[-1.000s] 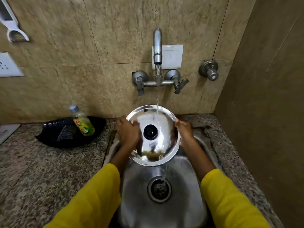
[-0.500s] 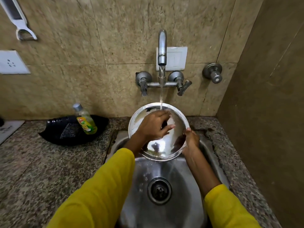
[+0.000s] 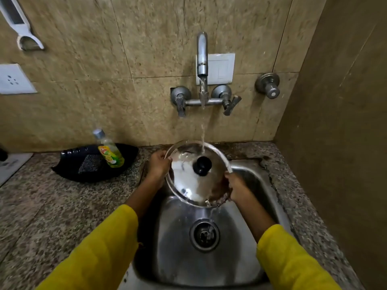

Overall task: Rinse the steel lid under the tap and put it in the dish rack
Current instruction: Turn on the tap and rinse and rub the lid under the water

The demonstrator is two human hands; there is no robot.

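The steel lid (image 3: 195, 176) is held tilted over the sink (image 3: 259, 185), under the tap (image 3: 202, 57) — water strikes above its black knob (image 3: 202, 165). The left hand (image 3: 158, 165) grips the far-left rim, fingers hidden behind it; the right hand (image 3: 237, 188) clasps the near-right rim. The lid's lower edge is blurred by runoff — no dish rack in view

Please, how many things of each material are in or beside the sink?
Steel: 2, the steel lid and sink
Plastic: 2, the soap bottle and black tray
Total: 4
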